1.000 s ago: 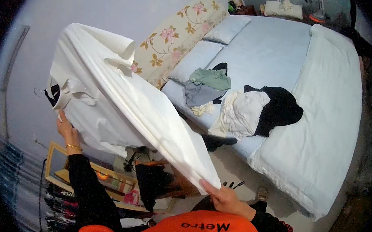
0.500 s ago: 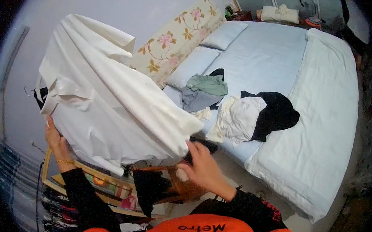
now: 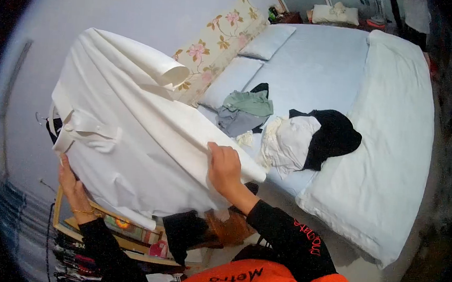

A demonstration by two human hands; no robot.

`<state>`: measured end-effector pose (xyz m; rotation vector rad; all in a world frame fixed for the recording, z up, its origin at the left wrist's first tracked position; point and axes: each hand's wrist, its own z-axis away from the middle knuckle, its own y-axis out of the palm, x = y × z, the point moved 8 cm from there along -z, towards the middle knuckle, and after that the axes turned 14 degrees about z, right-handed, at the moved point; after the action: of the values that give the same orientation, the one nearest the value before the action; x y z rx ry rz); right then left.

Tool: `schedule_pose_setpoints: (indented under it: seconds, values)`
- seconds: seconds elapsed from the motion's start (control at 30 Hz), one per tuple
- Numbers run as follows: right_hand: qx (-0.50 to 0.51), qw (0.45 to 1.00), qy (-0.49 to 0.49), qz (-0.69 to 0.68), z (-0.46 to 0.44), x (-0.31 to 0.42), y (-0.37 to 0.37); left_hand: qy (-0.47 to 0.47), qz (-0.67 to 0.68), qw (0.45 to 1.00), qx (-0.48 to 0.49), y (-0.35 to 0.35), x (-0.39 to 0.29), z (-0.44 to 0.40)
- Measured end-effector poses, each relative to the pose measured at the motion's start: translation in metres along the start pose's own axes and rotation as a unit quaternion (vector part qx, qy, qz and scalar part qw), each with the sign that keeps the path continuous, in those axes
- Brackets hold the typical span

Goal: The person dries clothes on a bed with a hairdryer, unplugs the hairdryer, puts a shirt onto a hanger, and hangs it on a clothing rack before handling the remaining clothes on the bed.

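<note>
A white collared shirt (image 3: 132, 129) spreads in front of me, its buttoned collar low at the left and one sleeve standing out near the top. My left hand (image 3: 73, 188) grips it just below the collar, with some fingers hidden behind the cloth. My right hand (image 3: 225, 170) is closed on the fabric near the right-hand end of the shirt, fingers curled over its upper surface. Beside the collar, a thin metal hook and something black (image 3: 54, 127) show, partly covered by the shirt.
A bed (image 3: 326, 59) with pale blue sheets holds a grey-green garment pile (image 3: 246, 111), a white garment (image 3: 291, 140) and a black one (image 3: 336, 138). Below the shirt stand a brown wooden stool or chair (image 3: 230, 229) and a wood-framed unit (image 3: 58, 213). A floral headboard (image 3: 198, 52) lines the wall.
My right hand has moved up and slightly left, from the shirt's lower edge onto its upper surface. The sleeve has swung right and its cuff opening now shows. My left hand stays near the collar.
</note>
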<state>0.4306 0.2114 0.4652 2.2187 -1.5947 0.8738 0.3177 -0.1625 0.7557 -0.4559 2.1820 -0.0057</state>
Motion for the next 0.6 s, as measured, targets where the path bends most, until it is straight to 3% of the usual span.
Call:
schedule_pose_setpoints:
  seconds: [0.1, 0.17, 0.2, 0.23, 0.3, 0.33, 0.37, 0.5, 0.6]
  values:
    - [-0.016, 1.0, -0.013, -0.005, 0.007, 0.014, -0.033, -0.016, 0.045, 0.999, -0.023, -0.004, 0.003, 0.002]
    - [-0.011, 1.0, -0.01, -0.007, 0.014, 0.018, -0.043, -0.081, -0.079, 0.993, -0.008, -0.008, -0.003, 0.003]
    - [-0.008, 1.0, -0.01, -0.003, 0.017, 0.018, -0.044, -0.085, -0.079, 0.993, -0.005, 0.017, -0.032, 0.011]
    - [-0.014, 1.0, 0.002, -0.006, 0.02, 0.015, -0.045, -0.201, -0.042, 0.97, -0.126, 0.045, -0.059, 0.033]
    - [-0.019, 1.0, 0.012, -0.005, 0.022, 0.006, -0.048, -0.314, -0.003, 0.918, -0.243, 0.037, -0.043, 0.056]
    - [-0.018, 1.0, 0.017, -0.004, 0.022, 0.002, -0.049, -0.177, 0.036, 0.977, -0.109, 0.019, -0.019, 0.035]
    - [-0.018, 1.0, 0.022, -0.003, 0.021, -0.002, -0.051, -0.032, 0.075, 0.996, 0.03, 0.018, -0.018, 0.028]
    - [-0.047, 0.999, 0.025, -0.006, 0.011, -0.013, -0.055, 0.07, -0.016, 0.997, 0.001, 0.018, -0.03, 0.038]
    - [-0.044, 0.999, 0.018, 0.003, 0.007, -0.025, -0.053, 0.032, 0.103, 0.994, 0.016, 0.027, -0.025, 0.043]
